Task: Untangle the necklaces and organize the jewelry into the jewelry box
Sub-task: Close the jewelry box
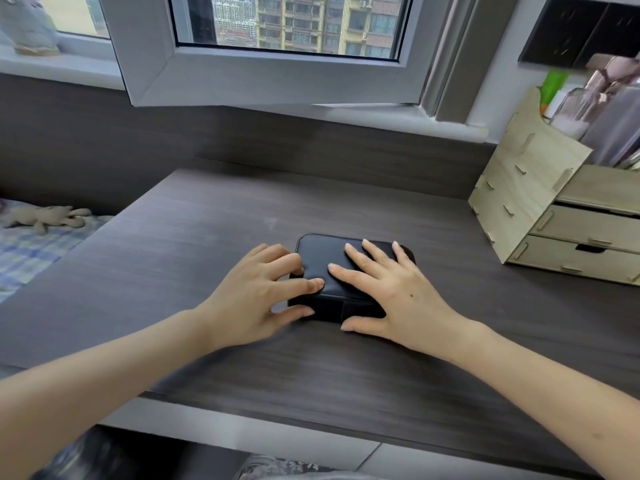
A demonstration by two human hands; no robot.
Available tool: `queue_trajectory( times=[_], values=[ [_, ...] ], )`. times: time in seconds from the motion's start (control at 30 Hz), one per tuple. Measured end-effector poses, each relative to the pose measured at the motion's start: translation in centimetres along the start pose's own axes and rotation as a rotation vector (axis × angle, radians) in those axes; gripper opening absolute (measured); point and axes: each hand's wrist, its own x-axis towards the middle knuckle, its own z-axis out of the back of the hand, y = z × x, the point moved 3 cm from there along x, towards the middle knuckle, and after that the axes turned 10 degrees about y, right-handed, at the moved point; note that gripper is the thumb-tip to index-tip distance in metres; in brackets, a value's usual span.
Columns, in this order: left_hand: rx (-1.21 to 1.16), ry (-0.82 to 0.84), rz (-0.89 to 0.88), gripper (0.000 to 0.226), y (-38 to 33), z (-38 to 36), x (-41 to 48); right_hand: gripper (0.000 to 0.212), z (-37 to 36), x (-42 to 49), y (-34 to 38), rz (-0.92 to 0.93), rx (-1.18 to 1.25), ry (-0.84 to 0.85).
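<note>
Head view shows, at the far left, a bed [31, 258] with a small soft toy [45, 216] on it, beside the dark wooden worktop [194, 237]. The left hand [256, 292] is at the left end of the jewelry box [322, 254]. Its fingers are curled over that end, the index tip is on the lid and the thumb touches the front wall, so it grips the box. The box is black, closed, and lies flat on the worktop near the middle, in front of the person. No necklace or other jewelry is visible outside it, so I judge that the step in hand is to open the box. The right hand [391, 292] lies open and flat on the lid with the fingers spread, and its thumb is at the front wall, low on the box. To do this well, the left hand should hold the base steady, and the right thumb should find the front seam or clasp, which I cannot see clearly. The lid should rise slowly, because tangled chains inside can catch and spill. At the right a wooden drawer organizer [530, 202] stands well apart from the box.
</note>
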Motion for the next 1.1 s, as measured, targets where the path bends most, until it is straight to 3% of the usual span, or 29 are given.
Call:
queue_trajectory(
  times=[0.3, 0.47, 0.57, 0.7, 0.87, 1.1],
  values=[
    [0.012, 0.004, 0.014, 0.029, -0.1, 0.0, 0.0, 0.065, -0.2, -0.1, 0.7, -0.003, -0.056, -0.087],
    [-0.147, 0.007, 0.144, 0.03, 0.3, 0.1, 0.1, 0.075, 0.0, -0.2, 0.0, 0.002, 0.02, 0.003],
    [-0.332, 0.067, 0.33, 0.05, 0.8, 0.0, -0.3, 0.093, -0.1, -1.6, -1.3, -0.134, 0.121, 0.03],
    [-0.432, 0.24, 0.542, 0.074, 0.8, -0.6, -1.0, 0.096, 0.1, -4.4, -2.3, -0.397, 0.201, -0.075],
    [-0.603, 0.137, 0.58, 0.068, 0.3, -0.5, -0.7, 0.083, -0.2, -5.0, -1.6, -0.404, 0.61, -0.116],
    [-0.706, -0.13, 0.499, 0.059, 0.2, 3.3, 6.2, 0.073, 6.2, -5.9, -4.1, -0.454, 0.565, -0.404]
  ],
)
